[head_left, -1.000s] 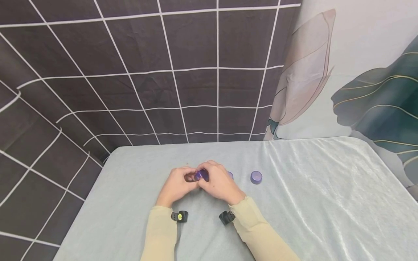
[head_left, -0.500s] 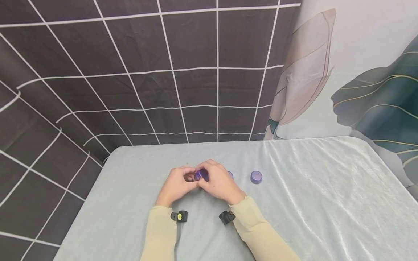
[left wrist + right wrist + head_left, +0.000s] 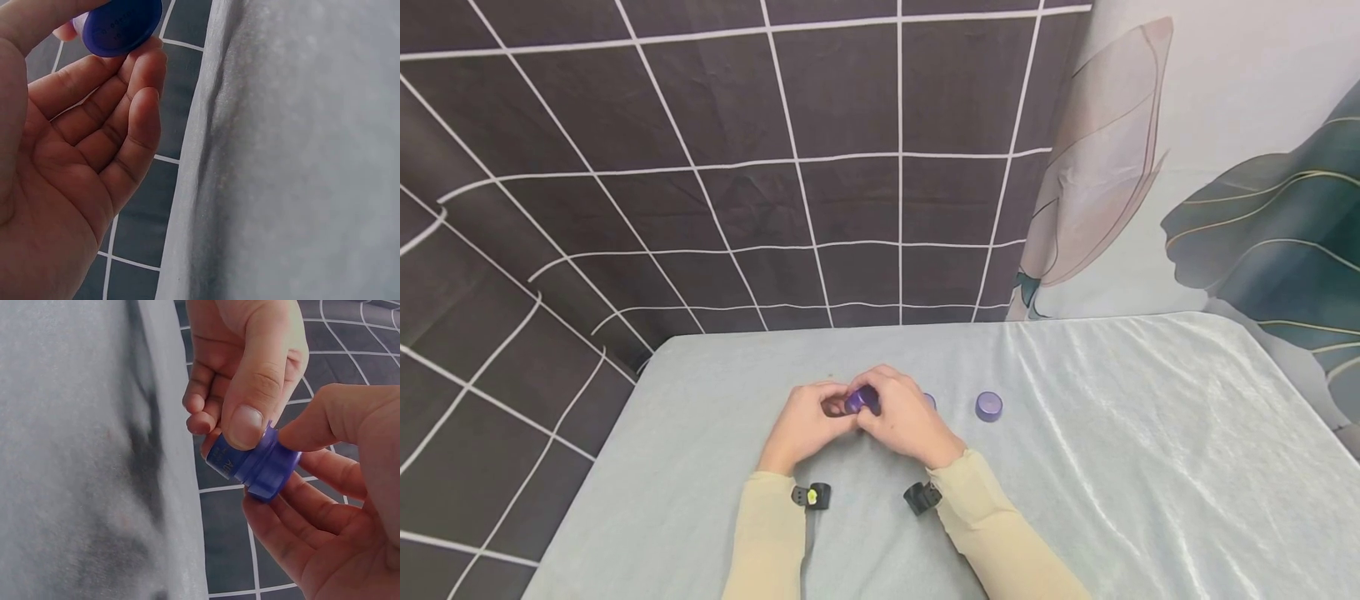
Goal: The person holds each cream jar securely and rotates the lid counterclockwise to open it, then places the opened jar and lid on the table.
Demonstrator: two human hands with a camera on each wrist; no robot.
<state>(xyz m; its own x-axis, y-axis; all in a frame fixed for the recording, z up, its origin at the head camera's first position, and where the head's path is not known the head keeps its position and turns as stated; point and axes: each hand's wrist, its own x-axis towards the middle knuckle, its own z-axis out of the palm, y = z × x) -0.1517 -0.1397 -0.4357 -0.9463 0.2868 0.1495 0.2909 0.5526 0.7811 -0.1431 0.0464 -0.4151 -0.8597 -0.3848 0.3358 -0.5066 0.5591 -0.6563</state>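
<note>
Both hands hold one small purple-blue jar [image 3: 272,470], with the fingertips meeting around it above the table. The left hand [image 3: 805,425] pinches its printed, narrower end between thumb and fingers. Its wider, ridged end is gripped by the thumb and fingertips of the right hand [image 3: 906,421]. In the left wrist view, the jar's round end [image 3: 122,28] carries small dark print, and the left hand's other fingers curl loosely below it. To the right of the hands sits a round purple piece [image 3: 988,407]. Another purple piece [image 3: 930,401] is mostly hidden behind the right hand.
A pale, shiny cloth [image 3: 1112,458] with creases covers the table. Behind it hangs a dark curtain with a white grid [image 3: 850,200], and a leaf-patterned curtain [image 3: 1247,208] is at the right. Each wrist wears a black camera strap.
</note>
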